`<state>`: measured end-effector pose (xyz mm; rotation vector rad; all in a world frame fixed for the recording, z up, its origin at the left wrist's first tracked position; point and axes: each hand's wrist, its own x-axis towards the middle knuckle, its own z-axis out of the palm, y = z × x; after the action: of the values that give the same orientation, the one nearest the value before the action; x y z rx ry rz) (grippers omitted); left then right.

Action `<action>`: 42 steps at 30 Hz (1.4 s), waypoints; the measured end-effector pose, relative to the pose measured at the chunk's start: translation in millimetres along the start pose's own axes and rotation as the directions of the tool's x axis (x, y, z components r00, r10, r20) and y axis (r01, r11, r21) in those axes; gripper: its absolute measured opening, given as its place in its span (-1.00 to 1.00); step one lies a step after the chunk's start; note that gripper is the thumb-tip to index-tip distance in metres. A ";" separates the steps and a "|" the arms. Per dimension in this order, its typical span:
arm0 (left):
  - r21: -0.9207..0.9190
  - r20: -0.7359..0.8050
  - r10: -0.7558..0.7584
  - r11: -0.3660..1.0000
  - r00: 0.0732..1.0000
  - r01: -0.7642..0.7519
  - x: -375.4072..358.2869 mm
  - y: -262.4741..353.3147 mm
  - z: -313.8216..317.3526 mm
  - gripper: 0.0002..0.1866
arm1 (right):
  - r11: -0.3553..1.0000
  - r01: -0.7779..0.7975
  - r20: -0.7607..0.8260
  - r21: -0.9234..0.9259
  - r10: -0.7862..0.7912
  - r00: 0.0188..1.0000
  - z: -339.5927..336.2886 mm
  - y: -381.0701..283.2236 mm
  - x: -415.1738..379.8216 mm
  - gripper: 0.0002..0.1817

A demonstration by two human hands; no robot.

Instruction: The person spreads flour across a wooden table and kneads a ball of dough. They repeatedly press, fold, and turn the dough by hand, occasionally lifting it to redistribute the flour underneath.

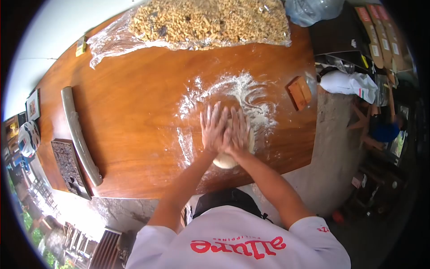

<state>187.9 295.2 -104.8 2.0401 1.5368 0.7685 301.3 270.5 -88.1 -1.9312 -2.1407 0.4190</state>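
Note:
A pale ball of dough (225,162) rests on the floured wooden table near its front edge, mostly hidden under my hands. My left hand (213,129) lies on the dough with its fingers stretched forward. Beside it, my right hand (238,134) presses flat on the dough too, fingers extended and slightly apart. The two hands touch near the thumbs. White flour (244,85) is scattered and smeared around the dough, mostly beyond my fingertips.
At the far side, a wide spread of brown pieces (210,22) sits on plastic wrap. A wooden block (299,93) lies to the right. A long grey tube (79,134) and a dark framed panel (70,167) are at left. Another person (385,132) is at far right.

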 end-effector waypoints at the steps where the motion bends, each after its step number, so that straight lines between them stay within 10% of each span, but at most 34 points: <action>1: 0.035 -0.032 0.003 0.999 0.999 -0.002 21.6 -7.9 -0.5 -0.32 | 0.998 -0.014 0.030 -0.063 0.016 0.999 1.6 0.7 22.2 -0.27; 7: -0.225 -0.091 -0.042 0.974 0.995 0.021 94.1 -29.4 -10.0 -0.33 | 0.994 0.000 -0.107 -0.112 -0.012 0.994 9.3 3.5 100.1 -0.27; 9: -0.256 -0.130 -0.011 0.966 0.991 -0.023 85.9 -15.6 -15.7 -0.38 | 0.975 0.149 -0.253 0.167 -0.104 0.962 1.0 2.2 105.8 -0.41; 11: -0.485 0.199 -0.339 0.782 0.920 0.393 54.3 6.4 -21.1 -0.43 | 0.980 0.146 -0.315 0.136 -0.097 0.944 -0.1 3.2 111.1 -0.56; 13: -0.387 0.032 -0.183 0.904 0.983 0.181 15.9 -3.4 -7.8 -0.44 | 0.644 0.092 -0.198 0.760 0.094 0.976 6.0 30.8 103.4 -0.72; 15: -0.508 0.016 -0.308 0.817 0.951 0.273 -16.6 13.9 -18.8 -0.44 | 0.607 0.025 -0.297 0.794 0.352 0.888 -32.8 45.0 84.8 -0.77; 20: -0.506 -0.093 -0.556 0.741 0.826 0.442 -54.7 30.0 -28.9 -0.48 | 0.698 -0.168 0.098 0.696 0.138 0.985 -26.7 45.8 21.5 -0.80; 23: -0.455 -0.006 -0.605 0.711 0.796 0.537 -44.7 22.9 -35.4 -0.50 | 0.857 0.154 -0.241 0.492 -0.036 0.970 -19.2 1.8 -19.9 -0.79; 24: -0.232 -0.310 -0.266 0.952 0.913 0.198 -44.7 -3.8 -11.0 -0.51 | 0.917 0.162 -0.257 0.365 -0.068 0.964 -26.2 -11.4 -35.0 -0.81; 25: -0.239 -0.314 -0.265 0.951 0.912 0.195 -38.6 2.8 -21.0 -0.51 | 0.959 0.163 -0.267 0.231 -0.099 0.959 -32.8 -20.8 -48.1 -0.81; 27: -0.340 0.240 -0.512 0.752 0.825 0.565 -28.4 26.2 -50.4 -0.45 | 0.963 0.116 -0.174 0.245 -0.074 0.982 -45.3 -23.6 -66.8 -0.82; 29: -0.460 0.195 -0.454 0.740 0.869 0.490 -34.0 35.2 -61.8 -0.49 | 0.965 0.065 -0.082 0.253 -0.046 0.996 -52.9 -20.9 -68.3 -0.83; 31: -0.551 0.240 -0.474 0.652 0.847 0.521 -44.3 47.8 -67.7 -0.49 | 0.831 -0.286 -0.073 0.476 0.362 0.929 -54.4 -16.0 -58.2 -0.83; 35: -0.535 0.285 -0.539 0.597 0.793 0.598 -65.2 54.8 -44.4 -0.52 | 0.963 -0.066 -0.356 0.262 0.160 0.921 -20.4 -32.7 -48.4 -0.73; 37: -0.276 -0.206 -0.344 0.919 0.916 0.282 -82.6 50.3 -31.9 -0.60 | 0.966 -0.108 -0.249 0.235 0.167 0.954 -2.7 -29.3 -67.5 -0.58; 42: -0.041 -0.038 -0.097 0.995 0.995 0.095 -128.6 22.8 -19.8 -0.50 | 0.998 0.029 -0.114 0.059 -0.022 0.993 -8.6 -31.6 -94.6 -0.38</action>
<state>162.6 166.0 -94.9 1.9184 1.6166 0.7998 285.1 174.1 -66.6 -1.8468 -2.0554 0.3554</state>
